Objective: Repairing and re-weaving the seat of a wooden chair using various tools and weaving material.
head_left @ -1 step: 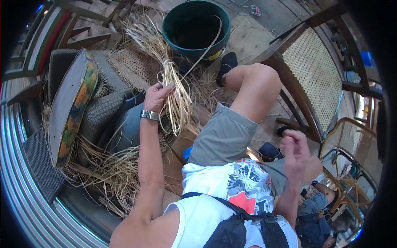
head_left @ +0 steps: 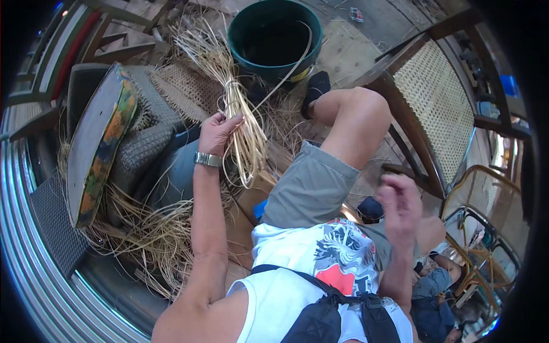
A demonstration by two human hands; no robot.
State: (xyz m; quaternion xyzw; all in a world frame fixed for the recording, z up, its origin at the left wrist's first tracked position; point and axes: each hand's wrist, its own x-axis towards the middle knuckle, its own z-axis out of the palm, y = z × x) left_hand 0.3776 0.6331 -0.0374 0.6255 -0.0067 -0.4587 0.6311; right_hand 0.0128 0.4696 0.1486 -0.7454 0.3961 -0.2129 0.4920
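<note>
Since the earlier frame, the right hand (head_left: 402, 207) has shifted slightly to the left, while the left hand keeps its grip. At the far left, a flat panel (head_left: 94, 151) with a mottled green and orange edge stands tilted against grey textured cloth (head_left: 150, 140). Below and to the right of it sprawls a tangled heap of loose straw-coloured strands (head_left: 151, 237), with a frayed brown woven mat (head_left: 186, 91) farther up. Next comes the left hand (head_left: 218, 134), a metal watch (head_left: 207, 159) at its wrist, grasping a bundle of strands (head_left: 247, 134) by its left side, thumb laid across it. The bundle is just below the green bucket (head_left: 274, 70), between the brown mat and the person's raised knee (head_left: 366, 108). Its strands are thin, pale and glossy, golden in places; a strand wraps round its neck, above which the ends splay out, ragged, toward the upper left, while the lower part hangs in long rounded loops. One slender strip (head_left: 286, 77) runs from beside the bundle up over the bucket's rim. Farther right, the right hand is raised with bent fingers, blurred; I cannot tell whether it holds anything. Beyond it stands a dark wooden chair with a cane panel (head_left: 433, 94).
</note>
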